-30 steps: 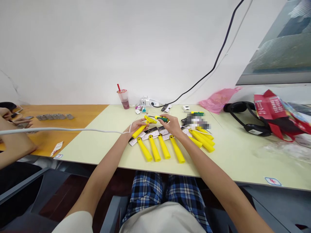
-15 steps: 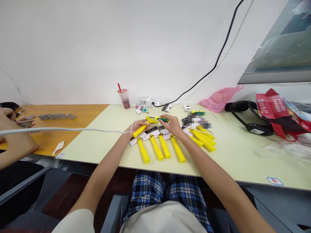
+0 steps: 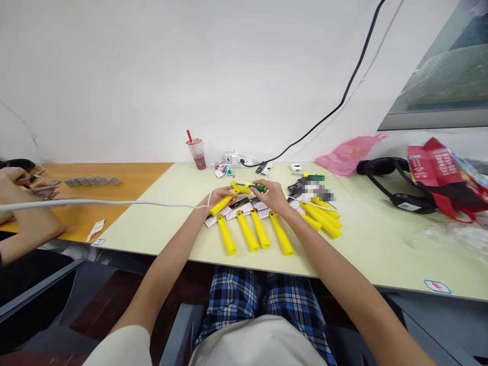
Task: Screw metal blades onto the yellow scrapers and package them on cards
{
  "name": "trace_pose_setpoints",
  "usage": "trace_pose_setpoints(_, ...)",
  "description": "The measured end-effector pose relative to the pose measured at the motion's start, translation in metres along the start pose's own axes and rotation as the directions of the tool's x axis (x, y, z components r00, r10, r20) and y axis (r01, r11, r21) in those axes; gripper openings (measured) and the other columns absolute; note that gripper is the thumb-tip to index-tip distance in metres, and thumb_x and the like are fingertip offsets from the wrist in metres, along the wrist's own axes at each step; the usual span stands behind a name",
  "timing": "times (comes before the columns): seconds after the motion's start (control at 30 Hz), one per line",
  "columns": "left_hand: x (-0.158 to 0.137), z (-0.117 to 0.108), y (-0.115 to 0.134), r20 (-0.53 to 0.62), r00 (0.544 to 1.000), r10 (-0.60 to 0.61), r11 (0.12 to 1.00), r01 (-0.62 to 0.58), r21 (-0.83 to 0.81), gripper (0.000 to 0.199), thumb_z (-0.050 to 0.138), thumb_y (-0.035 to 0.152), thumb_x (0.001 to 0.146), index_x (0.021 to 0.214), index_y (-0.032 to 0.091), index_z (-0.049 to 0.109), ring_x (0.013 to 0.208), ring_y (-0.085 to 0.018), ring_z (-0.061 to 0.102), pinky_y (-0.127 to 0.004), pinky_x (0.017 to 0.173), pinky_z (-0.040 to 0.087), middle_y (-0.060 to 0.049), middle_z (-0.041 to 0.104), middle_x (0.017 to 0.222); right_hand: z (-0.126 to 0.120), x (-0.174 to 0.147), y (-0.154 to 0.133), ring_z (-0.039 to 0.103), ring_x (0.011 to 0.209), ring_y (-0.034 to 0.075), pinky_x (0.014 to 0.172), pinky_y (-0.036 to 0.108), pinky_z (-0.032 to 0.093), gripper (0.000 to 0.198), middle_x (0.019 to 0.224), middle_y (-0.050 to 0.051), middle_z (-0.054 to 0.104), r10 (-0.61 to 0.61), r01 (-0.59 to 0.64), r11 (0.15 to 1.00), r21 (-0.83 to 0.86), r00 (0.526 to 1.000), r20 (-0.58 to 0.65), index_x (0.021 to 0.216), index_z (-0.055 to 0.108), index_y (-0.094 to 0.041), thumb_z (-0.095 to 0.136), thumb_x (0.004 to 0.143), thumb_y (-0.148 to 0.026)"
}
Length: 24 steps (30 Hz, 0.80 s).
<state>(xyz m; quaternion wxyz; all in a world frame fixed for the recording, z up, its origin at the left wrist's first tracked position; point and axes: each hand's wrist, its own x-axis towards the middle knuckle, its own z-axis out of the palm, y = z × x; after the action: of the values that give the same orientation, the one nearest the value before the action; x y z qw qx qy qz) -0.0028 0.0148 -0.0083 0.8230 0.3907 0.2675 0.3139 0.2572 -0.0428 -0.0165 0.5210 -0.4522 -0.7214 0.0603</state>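
My left hand (image 3: 218, 194) is closed round a yellow plastic handle (image 3: 221, 205), which slants with its wider head up to the right. In my right hand (image 3: 275, 197) is a screwdriver (image 3: 260, 188) with a green and yellow grip, its shaft pointing left at the handle's head. Whether the tip touches is too small to tell. Below my hands, a row of several yellow handles (image 3: 247, 233) lies on black-and-white printed cards (image 3: 238, 208) and the table. More yellow handles (image 3: 324, 221) are piled right of my right forearm.
A second screwdriver (image 3: 314, 177) lies behind a partly blurred pile. A drink cup (image 3: 196, 153) and a power strip (image 3: 236, 158) stand near the wall. Headphones (image 3: 400, 188), a pink bag (image 3: 348, 153) and a red bag (image 3: 438, 168) lie right. A white cable (image 3: 114, 203) crosses left, near another person's arm (image 3: 30, 218).
The whole view has shifted slightly. My hands keep the same grips, the screwdriver still at the head of the yellow handle.
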Motion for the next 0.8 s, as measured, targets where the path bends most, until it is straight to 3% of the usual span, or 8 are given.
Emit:
trace_pose_setpoints(0.2, 0.0011, -0.0012, -0.0005, 0.008, 1.0, 0.009, 1.0, -0.009, -0.008, 0.049, 0.063, -0.004, 0.086, 0.133, 0.009, 0.067, 0.085, -0.015, 0.075, -0.024, 0.081, 0.062, -0.018, 0.077, 0.122, -0.0031, -0.0004, -0.0029, 0.08, 0.085, 0.026, 0.084, 0.036, 0.06, 0.028, 0.098, 0.008, 0.086, -0.006, 0.006, 1.0, 0.005, 1.0, 0.01, 0.107, 0.085, -0.02, 0.071, 0.096, -0.043)
trace_pose_setpoints(0.8, -0.0001, -0.0007, -0.0006, -0.024, 0.999, 0.035, 0.996, -0.033, 0.088, 0.053, 0.068, -0.002, 0.084, 0.135, 0.012, 0.067, 0.088, -0.019, 0.077, -0.025, 0.079, 0.062, -0.015, 0.078, 0.112, -0.0038, -0.0002, -0.0052, 0.078, 0.079, 0.025, 0.082, 0.036, 0.061, 0.033, 0.094, 0.009, 0.085, 0.024, -0.024, 1.0, 0.004, 1.0, -0.005, 0.105, 0.086, -0.019, 0.071, 0.095, -0.047)
